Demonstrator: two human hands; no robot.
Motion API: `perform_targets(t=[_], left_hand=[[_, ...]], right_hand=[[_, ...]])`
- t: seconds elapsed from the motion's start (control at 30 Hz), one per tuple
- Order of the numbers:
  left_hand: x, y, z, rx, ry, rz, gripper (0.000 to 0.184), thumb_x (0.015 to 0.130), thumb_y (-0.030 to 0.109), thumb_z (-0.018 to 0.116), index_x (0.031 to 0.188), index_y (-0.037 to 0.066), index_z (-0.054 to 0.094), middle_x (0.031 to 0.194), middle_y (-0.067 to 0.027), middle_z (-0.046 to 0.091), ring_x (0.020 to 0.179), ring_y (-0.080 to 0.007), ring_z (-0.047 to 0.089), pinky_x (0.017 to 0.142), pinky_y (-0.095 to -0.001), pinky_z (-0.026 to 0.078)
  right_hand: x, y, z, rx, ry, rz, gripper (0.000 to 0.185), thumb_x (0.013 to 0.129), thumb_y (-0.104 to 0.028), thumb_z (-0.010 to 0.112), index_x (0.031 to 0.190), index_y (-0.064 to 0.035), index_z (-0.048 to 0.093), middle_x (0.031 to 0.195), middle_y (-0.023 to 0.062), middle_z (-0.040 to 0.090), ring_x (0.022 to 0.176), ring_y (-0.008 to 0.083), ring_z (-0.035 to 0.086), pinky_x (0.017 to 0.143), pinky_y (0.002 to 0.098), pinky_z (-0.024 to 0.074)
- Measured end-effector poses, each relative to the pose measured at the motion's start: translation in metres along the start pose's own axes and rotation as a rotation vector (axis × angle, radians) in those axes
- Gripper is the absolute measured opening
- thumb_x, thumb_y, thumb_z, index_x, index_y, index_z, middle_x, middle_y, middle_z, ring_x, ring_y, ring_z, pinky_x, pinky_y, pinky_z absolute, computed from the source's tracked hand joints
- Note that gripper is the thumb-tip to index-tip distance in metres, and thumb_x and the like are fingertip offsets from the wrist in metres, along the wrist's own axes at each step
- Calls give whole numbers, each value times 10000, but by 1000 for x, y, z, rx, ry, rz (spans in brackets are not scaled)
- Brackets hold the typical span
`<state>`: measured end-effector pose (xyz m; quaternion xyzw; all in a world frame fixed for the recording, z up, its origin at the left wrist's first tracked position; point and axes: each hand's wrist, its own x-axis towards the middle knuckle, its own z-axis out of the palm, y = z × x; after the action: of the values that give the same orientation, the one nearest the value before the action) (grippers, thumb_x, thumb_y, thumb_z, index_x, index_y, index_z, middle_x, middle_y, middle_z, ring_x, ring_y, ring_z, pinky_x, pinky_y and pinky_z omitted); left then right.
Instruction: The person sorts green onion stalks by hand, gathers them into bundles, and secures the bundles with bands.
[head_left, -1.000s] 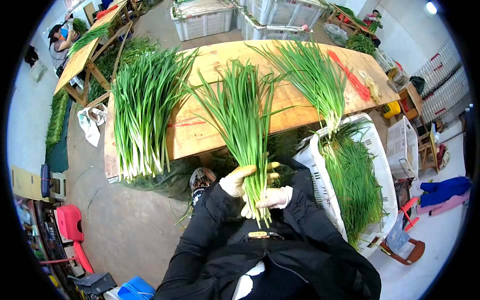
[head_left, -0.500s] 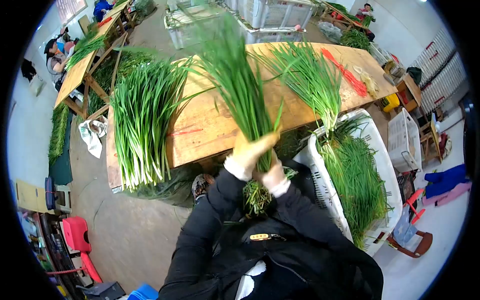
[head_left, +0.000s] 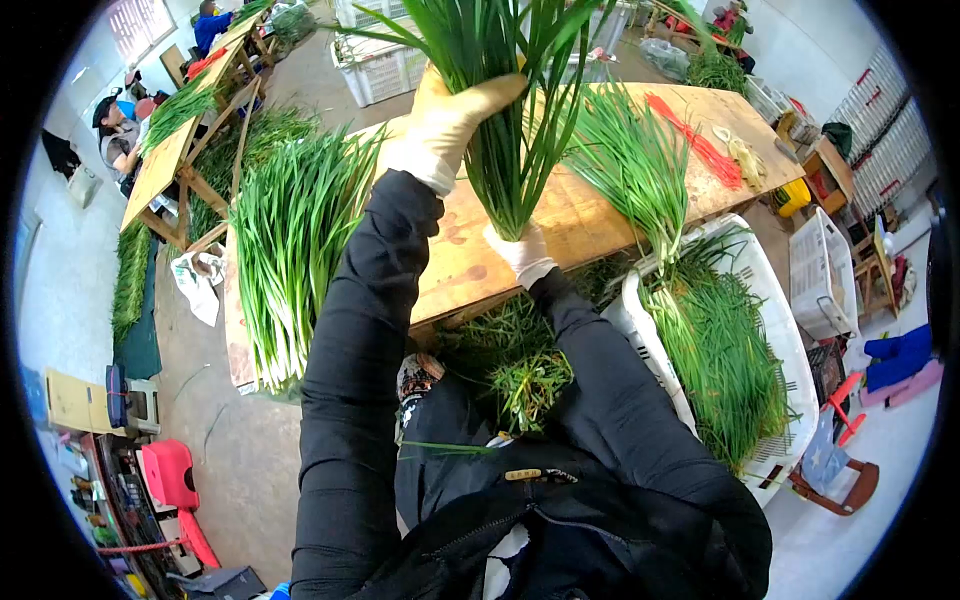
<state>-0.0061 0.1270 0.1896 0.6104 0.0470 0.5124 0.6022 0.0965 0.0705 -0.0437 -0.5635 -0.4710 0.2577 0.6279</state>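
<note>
A bunch of garlic chives [head_left: 508, 170] stands upright over the table's near edge, its leaf tips running out of the top of the view. My left hand [head_left: 452, 118], in a yellowish glove, is wrapped round the leaves at mid-height. Lower down, my right hand [head_left: 520, 252], in a pale glove, closes round the stem ends; its fingers are partly hidden. A large pile of chives [head_left: 285, 265] lies on the table to the left, white ends toward me. Another spread of chives [head_left: 640, 170] lies right of the held bunch.
On the wooden table [head_left: 455, 270] lie red ties [head_left: 700, 150] and a spare glove [head_left: 740, 155]. A white basket [head_left: 640, 350] with loose chives stands at my right. Leaf scraps [head_left: 530, 385] are between my legs. Co-workers sit at other tables; white crates [head_left: 380, 75] stand behind.
Both hands and the bunch have moved up and away from my body. My left hand has gone higher on the leaves, while my right hand is at the stem ends.
</note>
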Motion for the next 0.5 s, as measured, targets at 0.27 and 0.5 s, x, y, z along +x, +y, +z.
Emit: perform_targets(t=[0.27,0.5], left_hand=[[51,-10,8,130,-4,-26,389,714,103,662,1053,-14,513,918,-85,608,777,-154,580,699,-288,483],[12,-23,-53,615,454,-565,637,781,303,580,1205,-90,312,1087,-163,531,1065,-192,461,928,-295,316]], right_hand=[[-2,-8,-20,39,46,68,212,708,-54,638,906,-32,564,736,12,575,587,83,525,518,219,426],[-31,-59,-61,640,-213,950,226,775,-128,584,948,14,561,632,3,525,483,111,520,469,231,476]])
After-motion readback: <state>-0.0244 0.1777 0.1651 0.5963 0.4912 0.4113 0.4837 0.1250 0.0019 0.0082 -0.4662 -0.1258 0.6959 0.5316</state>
